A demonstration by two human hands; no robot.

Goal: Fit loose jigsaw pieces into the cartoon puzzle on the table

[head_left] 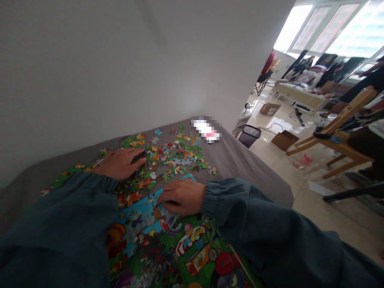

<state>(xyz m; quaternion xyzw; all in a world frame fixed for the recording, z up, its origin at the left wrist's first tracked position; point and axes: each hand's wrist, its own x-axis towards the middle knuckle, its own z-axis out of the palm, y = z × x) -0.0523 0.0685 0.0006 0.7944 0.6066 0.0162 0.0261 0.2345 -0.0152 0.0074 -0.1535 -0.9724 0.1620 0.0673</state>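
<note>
A partly assembled jigsaw puzzle [192, 232], printed with colourful cartoon figures and a blue sky, lies in front of me. Beyond its upper edge spreads a scatter of loose jigsaw pieces [180, 154], many of them green and orange. Among those pieces rests my left hand [120, 164], fingers stretched out to the right and thumb apart. My right hand [183, 196] is on the blue upper part of the puzzle, palm down, with its fingers curled together. Whatever lies under those fingertips is hidden.
A grey cloth [255, 172] covers the surface under the puzzle. A blurred-out phone-like object [206, 130] lies at its back right, near the white wall [120, 72]. On the floor to the right are a mesh bin [249, 136], cardboard boxes [284, 140] and a wooden chair [345, 140].
</note>
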